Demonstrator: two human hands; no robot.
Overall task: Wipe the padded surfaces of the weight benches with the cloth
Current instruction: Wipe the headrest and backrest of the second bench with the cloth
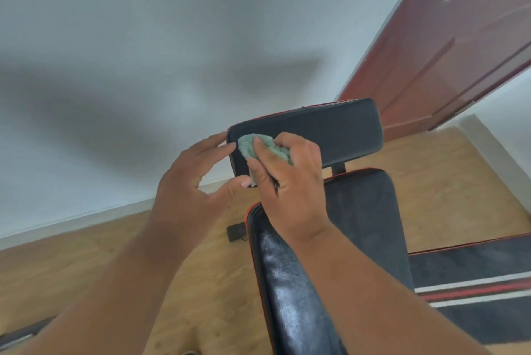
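Note:
A black weight bench with red piping runs from the lower middle upward; its long back pad [290,282] is glossy. Above it sits a separate black head pad [339,130] on a short post. My right hand [290,182] grips a bunched green cloth [253,146] and presses it against the left part of the head pad. At the pad's left end, my left hand [186,179] has curved fingers touching the upper edge, while its thumb reaches toward the cloth from below.
A white wall [143,52] stands close behind the bench. A red-brown door [448,47] is at the upper right. The floor [86,262] is light wood, with a small dark object [236,232] left of the bench and a black-and-red striped mat [474,291] at right.

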